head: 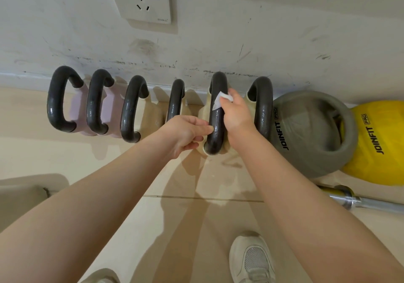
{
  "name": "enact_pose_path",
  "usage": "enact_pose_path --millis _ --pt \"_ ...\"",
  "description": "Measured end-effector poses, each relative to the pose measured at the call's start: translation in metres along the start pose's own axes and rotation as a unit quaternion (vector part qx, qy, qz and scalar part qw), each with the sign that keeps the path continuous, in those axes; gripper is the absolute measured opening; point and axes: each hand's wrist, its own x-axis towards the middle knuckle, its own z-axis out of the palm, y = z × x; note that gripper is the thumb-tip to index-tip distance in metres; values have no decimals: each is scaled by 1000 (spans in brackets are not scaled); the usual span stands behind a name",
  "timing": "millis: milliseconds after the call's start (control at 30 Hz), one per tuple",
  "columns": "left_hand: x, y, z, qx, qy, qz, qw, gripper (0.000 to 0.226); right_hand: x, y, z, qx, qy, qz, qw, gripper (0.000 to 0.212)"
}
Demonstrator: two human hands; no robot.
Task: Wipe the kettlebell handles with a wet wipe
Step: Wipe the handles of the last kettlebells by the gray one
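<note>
White wet wipe (220, 100), half-hidden, pinched by right hand (237, 113); left hand (185, 132) steadies handle (216, 112).

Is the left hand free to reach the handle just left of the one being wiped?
Probably yes. The left hand only steadies the handle being wiped, holding nothing else, and the neighbouring handle stands right above it with nothing between. The right hand keeps the wipe.

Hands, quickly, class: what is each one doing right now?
Left hand: fingers curled against the fifth kettlebell handle, steadying it.
Right hand: pinching the wet wipe against that same handle.
</note>
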Motion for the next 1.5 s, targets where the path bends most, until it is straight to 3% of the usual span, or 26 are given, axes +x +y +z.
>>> enact_pose_path --millis 133,300,500,600,700,800,933,1067,1200,1267,1367,1433,1500 --pt "-1 -2 3 -6 2 6 1000 6 -18 24 2 -88 -4 -74 993 54" --pt "-3 -1 7 -18 26 12 999 12 -45 49 -7 -157 -41 -157 974 62" --pt "-10 1 12 -28 51 -4 998 4 -81 88 -19 -202 -77 -127 968 67" --pt "-14 2 14 -36 71 0 997 12 -86 92 -33 -242 -107 -103 959 58" --pt "-18 6 22 7 136 101 985 27 -80 53 -48 -188 -1 -136 973 41" --pt "-26 18 31 77 179 215 957 27 -76 14 -64 -123 70 -189 972 32" --pt "-32 29 48 145 133 271 942 26 -64 6 -95 -70 160 -178 968 14" --pt "-28 23 77 156 1 194 969 28 -60 20 -120 -2 189 -133 973 8" --pt "-13 18 95 82 18 131 988 39 -49 19 -126 -19 178 -128 976 14" --pt "-6 24 101 62 39 124 990 46 -38 10 -125 -56 134 -93 985 19" --pt "4 41 110 54 43 117 991 52 -30 1 -116 -60 -19 -26 998 27" --pt "11 54 113 40 49 87 994 51 -28 5 -114 37 -57 3 998 29" --pt "17 64 112 33 37 47 998 42 -22 5 -116 165 -8 49 985 41"
